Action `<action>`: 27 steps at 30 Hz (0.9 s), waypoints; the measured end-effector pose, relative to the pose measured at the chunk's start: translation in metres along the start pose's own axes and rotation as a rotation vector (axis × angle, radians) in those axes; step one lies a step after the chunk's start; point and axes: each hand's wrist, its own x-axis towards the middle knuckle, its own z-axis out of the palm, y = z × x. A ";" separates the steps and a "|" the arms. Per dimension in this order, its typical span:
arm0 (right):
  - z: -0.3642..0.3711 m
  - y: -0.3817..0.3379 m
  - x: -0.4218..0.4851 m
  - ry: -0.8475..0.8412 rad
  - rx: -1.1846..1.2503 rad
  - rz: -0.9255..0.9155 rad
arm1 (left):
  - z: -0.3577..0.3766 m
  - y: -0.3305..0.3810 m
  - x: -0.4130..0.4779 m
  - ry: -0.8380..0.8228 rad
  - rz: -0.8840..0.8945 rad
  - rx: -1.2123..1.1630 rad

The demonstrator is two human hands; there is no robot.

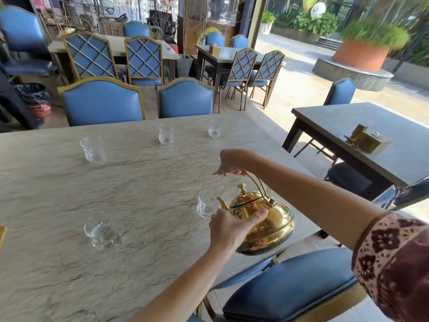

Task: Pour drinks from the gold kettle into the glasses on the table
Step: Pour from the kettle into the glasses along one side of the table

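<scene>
Right hand (231, 162) is closed around the top of the kettle's arched handle (256, 182), fingers curled under it and the wrist bent down from above. Left hand (229, 228) lies open against the near side of the kettle (267, 219), palm on the gold belly and thumb stretched across just below the lid; it steadies the body rather than wrapping it. Whether the kettle's base touches the table cannot be told; it sits at the right edge and leans toward its spout (222, 202), which points left at the nearest glass (206, 204). The lid (246, 197), with its small knob, shows a dark gap along its edge. The spout tip is at the rim of that glass; no stream is clear enough to make out, and the glass's fill level cannot be judged.

A second glass (103, 233) stands to the left on the near side of the table (116, 182), well apart from the kettle. Three more stand along the far side: one at the left (92, 148), one near the middle (166, 133) and one toward the right (215, 127). All look clear and upright. The tabletop is pale stone with grey veins.

A patterned sleeve (394, 259) covers the right upper arm. A blue chair seat (290, 284) sits below the kettle at the table's edge, and two blue chairs (102, 103) face in from the far side.
</scene>
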 end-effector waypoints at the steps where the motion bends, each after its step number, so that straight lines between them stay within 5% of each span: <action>1: 0.000 0.000 0.000 -0.004 -0.003 0.001 | 0.000 0.000 -0.001 0.000 -0.004 -0.002; 27: -0.004 0.001 -0.002 -0.024 -0.027 0.019 | -0.005 0.008 -0.008 -0.011 -0.010 -0.049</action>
